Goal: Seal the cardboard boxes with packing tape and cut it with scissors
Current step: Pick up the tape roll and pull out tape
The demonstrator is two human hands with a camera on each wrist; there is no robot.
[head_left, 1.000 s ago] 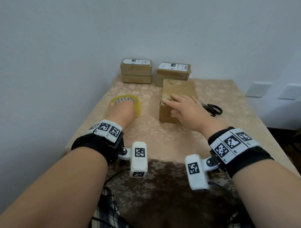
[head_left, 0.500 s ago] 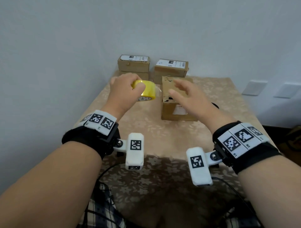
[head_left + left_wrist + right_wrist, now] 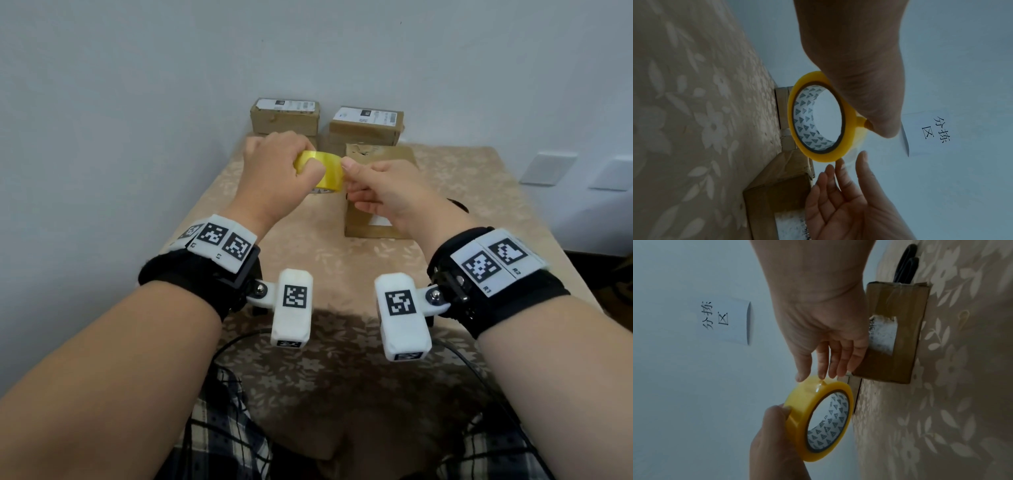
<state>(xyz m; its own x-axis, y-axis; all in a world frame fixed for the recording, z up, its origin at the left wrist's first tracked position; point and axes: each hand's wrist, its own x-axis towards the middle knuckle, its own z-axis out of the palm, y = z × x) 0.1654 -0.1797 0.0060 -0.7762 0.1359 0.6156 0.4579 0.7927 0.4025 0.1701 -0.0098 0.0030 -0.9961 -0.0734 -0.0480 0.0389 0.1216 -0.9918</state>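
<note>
The tape roll (image 3: 320, 171) is held up over the counter (image 3: 342, 267), just left of the nearest box (image 3: 380, 192). It looks light and stiff w/ a slick outer face, so best taken by the rim & core; the loose end is thin, sticky and probably hard to lift (a nail helps). Left hand (image 3: 277, 174) is curled round the roll, gripping it. Right hand (image 3: 383, 195) has fingers loosely bent, thumb and fingertips (image 3: 822, 374) touching the roll's outer face, prob. feeling for the end; scissors (image 3: 906, 266) lie beyond the box
</note>
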